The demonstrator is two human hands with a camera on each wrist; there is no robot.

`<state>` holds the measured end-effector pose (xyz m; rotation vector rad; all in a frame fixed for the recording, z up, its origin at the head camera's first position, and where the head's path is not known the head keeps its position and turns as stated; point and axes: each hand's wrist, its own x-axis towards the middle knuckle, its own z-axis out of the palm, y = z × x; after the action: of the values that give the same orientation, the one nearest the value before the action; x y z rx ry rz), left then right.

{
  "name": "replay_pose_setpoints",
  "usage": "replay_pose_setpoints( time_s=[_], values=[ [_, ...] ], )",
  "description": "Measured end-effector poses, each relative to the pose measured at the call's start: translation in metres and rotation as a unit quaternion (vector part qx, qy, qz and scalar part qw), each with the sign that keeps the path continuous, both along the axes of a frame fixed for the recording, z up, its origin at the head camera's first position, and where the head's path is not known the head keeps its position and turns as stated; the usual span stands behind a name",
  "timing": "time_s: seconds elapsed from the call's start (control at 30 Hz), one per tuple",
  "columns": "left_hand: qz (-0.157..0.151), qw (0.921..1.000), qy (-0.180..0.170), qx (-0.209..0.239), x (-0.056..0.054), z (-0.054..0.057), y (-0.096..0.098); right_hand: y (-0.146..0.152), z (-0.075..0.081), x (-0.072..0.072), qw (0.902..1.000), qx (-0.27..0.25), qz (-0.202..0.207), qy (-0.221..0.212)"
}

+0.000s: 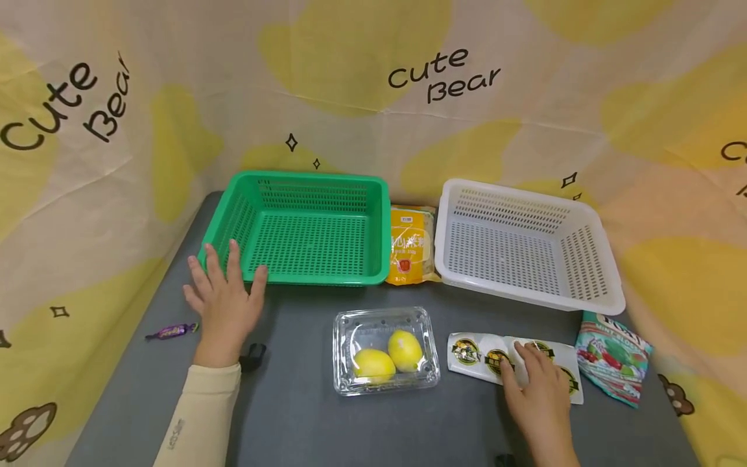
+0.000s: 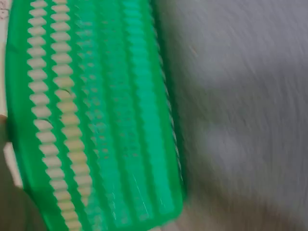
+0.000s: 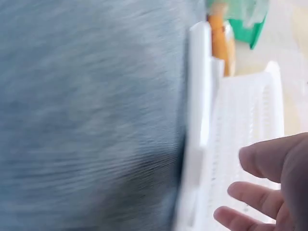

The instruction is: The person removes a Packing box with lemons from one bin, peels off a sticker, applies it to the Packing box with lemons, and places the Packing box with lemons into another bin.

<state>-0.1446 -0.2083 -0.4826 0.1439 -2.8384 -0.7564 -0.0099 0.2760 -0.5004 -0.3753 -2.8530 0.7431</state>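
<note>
My left hand (image 1: 227, 311), fingers spread, is at the near left corner of the green basket (image 1: 315, 281). In the left wrist view, the slotted wall of that basket (image 2: 144, 120) fills the middle, blurred. My right hand (image 1: 539, 399) is over a white sheet of round black-and-gold stickers (image 1: 467, 353), its fingertips overlapping the sheet in the head view. In the right wrist view its fingers (image 3: 260, 199) are apart and hold nothing. A clear plastic box (image 1: 344, 324) with two yellow lemons (image 1: 405, 350) inside stands between the hands.
A white basket (image 1: 525, 295) stands at the back right, with a yellow food packet (image 1: 408, 250) between the two baskets. A green candy bag (image 1: 613, 360) lies at the right. A purple wrapped candy (image 1: 172, 331) lies at the left. A printed cloth (image 1: 350, 65) hangs behind the table.
</note>
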Motion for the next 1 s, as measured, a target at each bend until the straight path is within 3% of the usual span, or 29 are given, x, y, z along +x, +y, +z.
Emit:
replay_pose_setpoints(
  time_s=[0.07,0.17,0.23,0.3,0.37,0.47,0.53,0.6,0.73,0.93,1.0],
  values=[
    [-0.019,0.9997,0.009,-0.015,0.005,0.000,0.015,0.003,-0.006,0.004,0.9992,0.013,-0.010,-0.035],
    [-0.071,0.9960,0.037,-0.039,0.024,0.003,0.054,0.002,-0.011,0.006,0.9971,0.011,-0.015,-0.074],
    [-0.121,0.9892,0.066,-0.050,0.043,0.006,0.088,0.001,-0.014,0.005,0.9968,0.005,-0.012,-0.079],
    [-0.179,0.9758,0.108,-0.066,0.064,0.009,0.124,0.000,-0.015,0.004,0.9974,0.004,-0.008,-0.072],
    [-0.241,0.9529,0.161,-0.090,0.083,0.008,0.160,0.000,-0.015,0.004,0.9978,0.008,-0.006,-0.065],
    [-0.333,0.9054,0.228,-0.133,0.107,0.001,0.205,0.001,-0.016,0.004,0.9978,0.012,-0.005,-0.065],
    [-0.389,0.8771,0.230,-0.163,0.119,-0.005,0.228,0.002,-0.017,0.004,0.9972,0.009,-0.003,-0.074],
    [-0.430,0.8596,0.204,-0.186,0.128,-0.010,0.245,0.002,-0.016,0.004,0.9960,0.004,-0.002,-0.089],
    [-0.455,0.8457,0.152,-0.233,0.132,-0.016,0.267,0.004,-0.015,0.004,0.9939,-0.004,0.007,-0.110],
    [-0.456,0.8264,0.140,-0.299,0.131,-0.029,0.280,0.007,-0.016,0.007,0.9945,0.005,0.037,-0.098],
    [-0.455,0.8235,0.137,-0.310,0.132,-0.032,0.284,0.009,-0.017,0.008,0.9945,0.009,0.047,-0.094]
  ],
)
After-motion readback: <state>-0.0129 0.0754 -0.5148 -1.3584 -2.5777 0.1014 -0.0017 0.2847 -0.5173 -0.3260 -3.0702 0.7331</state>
